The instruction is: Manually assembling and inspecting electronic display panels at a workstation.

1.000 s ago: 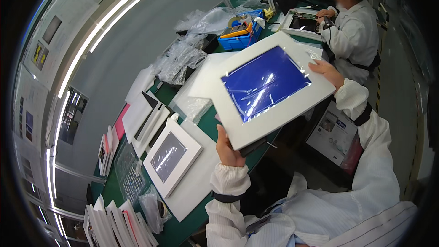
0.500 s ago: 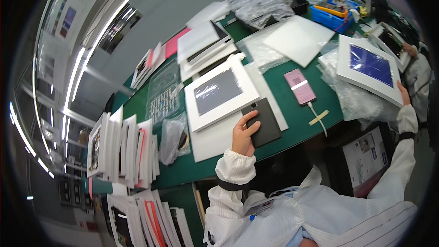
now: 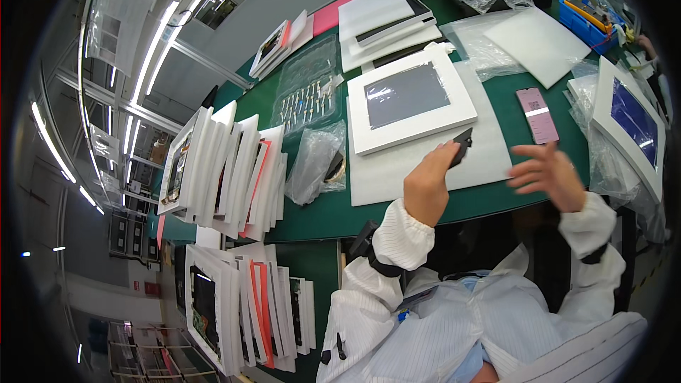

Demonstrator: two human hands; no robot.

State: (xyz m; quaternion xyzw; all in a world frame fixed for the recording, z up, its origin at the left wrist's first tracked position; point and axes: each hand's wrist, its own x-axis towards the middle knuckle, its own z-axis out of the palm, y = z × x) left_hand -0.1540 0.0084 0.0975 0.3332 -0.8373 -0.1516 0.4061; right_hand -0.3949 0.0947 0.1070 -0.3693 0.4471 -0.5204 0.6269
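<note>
My left hand (image 3: 428,183) is closed on a flat dark phone-like slab (image 3: 462,147), now seen nearly edge-on over the white foam sheet (image 3: 425,181). Just behind it lies a white picture-frame-like panel (image 3: 460,103) with a grey screen under clear film. My right hand (image 3: 545,176) is raised above the table's front edge, fingers apart and somewhat blurred, with nothing in it. Beyond the right hand rests a phone (image 3: 539,117) with a lit pink screen. At the far right a second white frame (image 3: 624,131) with a blue screen leans on clear plastic wrap.
Upright white framed panels (image 3: 220,170) stand in a row on the left, with more panels (image 3: 248,305) below. A clear tray of small metal parts (image 3: 305,103) and a plastic bag (image 3: 312,163) lie beside them. At the back are stacked panels (image 3: 386,21) and a blue bin (image 3: 585,28).
My right hand has let go of the blue-screened frame and moved left, opening. My left hand has turned the dark slab from face-on to nearly edge-on. The view has shifted right.
</note>
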